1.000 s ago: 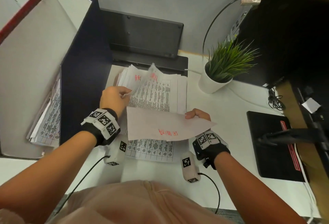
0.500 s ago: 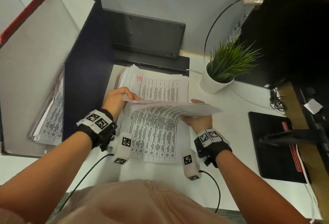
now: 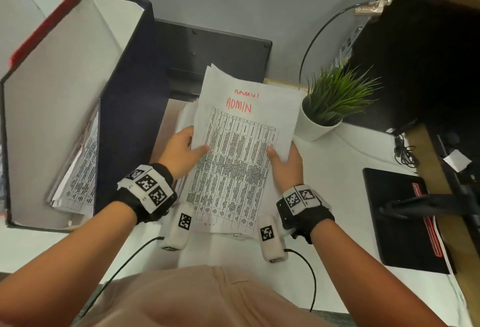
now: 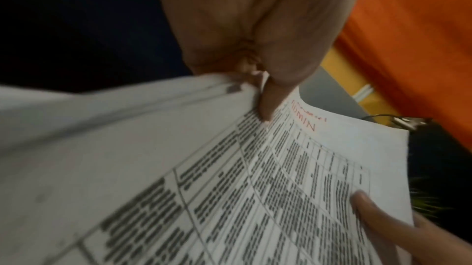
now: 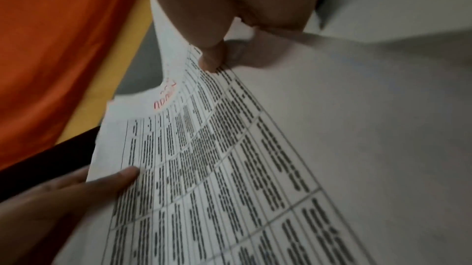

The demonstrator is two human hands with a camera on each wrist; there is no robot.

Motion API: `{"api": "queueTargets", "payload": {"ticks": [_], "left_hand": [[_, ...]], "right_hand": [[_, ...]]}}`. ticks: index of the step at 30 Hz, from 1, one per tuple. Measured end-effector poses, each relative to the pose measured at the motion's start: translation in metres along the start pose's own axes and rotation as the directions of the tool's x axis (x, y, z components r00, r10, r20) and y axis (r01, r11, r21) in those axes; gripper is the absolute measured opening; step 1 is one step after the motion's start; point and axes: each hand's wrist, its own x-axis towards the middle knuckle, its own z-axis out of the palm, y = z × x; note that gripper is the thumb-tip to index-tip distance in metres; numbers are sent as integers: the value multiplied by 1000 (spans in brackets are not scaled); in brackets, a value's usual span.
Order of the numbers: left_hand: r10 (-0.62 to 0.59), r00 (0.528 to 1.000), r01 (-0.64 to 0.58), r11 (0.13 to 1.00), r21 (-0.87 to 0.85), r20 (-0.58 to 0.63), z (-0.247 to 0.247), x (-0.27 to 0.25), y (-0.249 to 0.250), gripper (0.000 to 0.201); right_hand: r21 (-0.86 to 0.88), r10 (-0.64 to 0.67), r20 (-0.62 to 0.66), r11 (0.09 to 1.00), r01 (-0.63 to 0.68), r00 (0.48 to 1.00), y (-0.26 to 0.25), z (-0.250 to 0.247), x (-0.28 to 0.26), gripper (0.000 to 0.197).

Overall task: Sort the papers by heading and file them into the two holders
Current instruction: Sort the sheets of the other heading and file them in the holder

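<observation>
A small stack of printed sheets (image 3: 241,150) headed ADMIN in red is held upright over the desk, its table side facing me. My left hand (image 3: 185,151) pinches its left edge with the thumb on the print, and my right hand (image 3: 284,159) pinches the right edge the same way. The wrist views show the ADMIN sheets (image 4: 293,178) (image 5: 230,158) with a thumb on top at each side. More papers (image 3: 187,116) lie on the desk behind the held stack. A dark file holder (image 3: 124,108) at the left holds filed sheets (image 3: 80,170). A red-edged holder (image 3: 44,17) stands beyond it.
A potted plant (image 3: 330,108) in a white pot stands just right of the held sheets. A dark monitor base (image 3: 215,53) is behind the pile. A black pad (image 3: 405,220) lies at the right, beside cables (image 3: 405,152) and a dark cabinet.
The sheet my right hand was turning over has joined others into an ADMIN stack, now lifted upright and held at both edges. Both hands moved up and closer together.
</observation>
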Motion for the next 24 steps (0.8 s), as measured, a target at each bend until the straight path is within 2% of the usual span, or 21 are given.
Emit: {"api": "queueTargets", "payload": {"ticks": [3, 6, 8, 11, 13, 19, 21, 24], "left_hand": [[118, 986, -125, 991, -52, -117, -4, -7, 18, 36], [267, 937, -299, 947, -120, -224, -13, -12, 39, 35], [316, 908, -366, 918, -152, -276, -16, -18, 46, 36], [221, 928, -283, 942, -182, -299, -13, -21, 43, 40], [186, 939, -236, 960, -149, -291, -6, -22, 38, 35], [263, 886, -357, 912, -202, -382, -8, -21, 44, 23], [225, 910, -310, 927, -212, -349, -5, -21, 36, 26], [85, 960, -143, 969, -203, -268, 9, -20, 17, 30]], "right_hand": [[141, -113, -75, 982, 123, 991, -22, 2, -3, 36], [249, -242, -139, 930, 270, 960, -52, -3, -4, 33], [303, -292, -132, 898, 319, 947, -67, -6, -7, 33], [300, -264, -74, 914, 273, 962, -72, -4, -12, 34], [291, -213, -37, 932, 214, 976, -71, 1, -17, 34], [375, -212, -70, 900, 222, 975, -73, 0, -16, 27], [322, -201, -32, 925, 200, 979, -64, 4, -21, 29], [224, -111, 24, 969, 103, 993, -46, 16, -30, 37]]}}
